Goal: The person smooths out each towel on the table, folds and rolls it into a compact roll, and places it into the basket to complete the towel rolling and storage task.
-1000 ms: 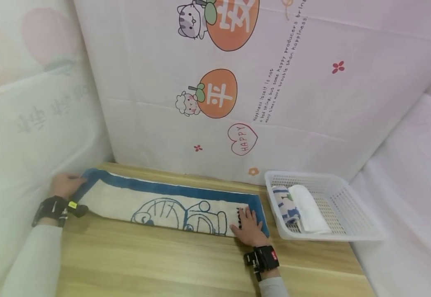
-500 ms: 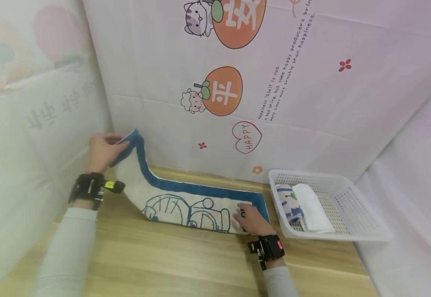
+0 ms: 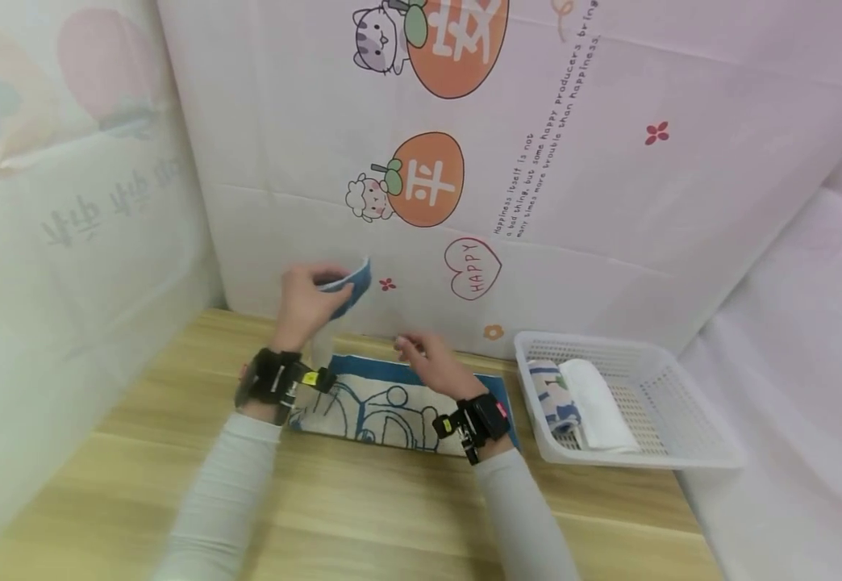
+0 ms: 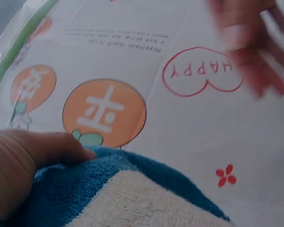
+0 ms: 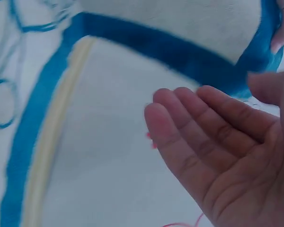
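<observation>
A white towel [image 3: 392, 415] with a blue border and a blue cartoon outline lies partly flat on the table by the back wall. My left hand [image 3: 305, 303] pinches its left end and holds it raised, bent up off the table. In the left wrist view the thumb presses on the blue border of the towel [image 4: 118, 198]. My right hand [image 3: 439, 363] is above the towel's right part, with nothing in it. The right wrist view shows this hand [image 5: 227, 151] with its palm turned up and fingers extended, beside the raised towel edge.
To the right stands a white plastic basket [image 3: 635, 461]. In its left part lie a rolled patterned towel [image 3: 555, 395] and a folded white cloth [image 3: 598, 407]. Printed cloth walls [image 3: 283, 145] enclose the wooden table [image 3: 363, 516] at the back and sides.
My left hand has lifted the towel's left end from the table and carried it rightward. My right hand has left the towel's right end and moved up and left.
</observation>
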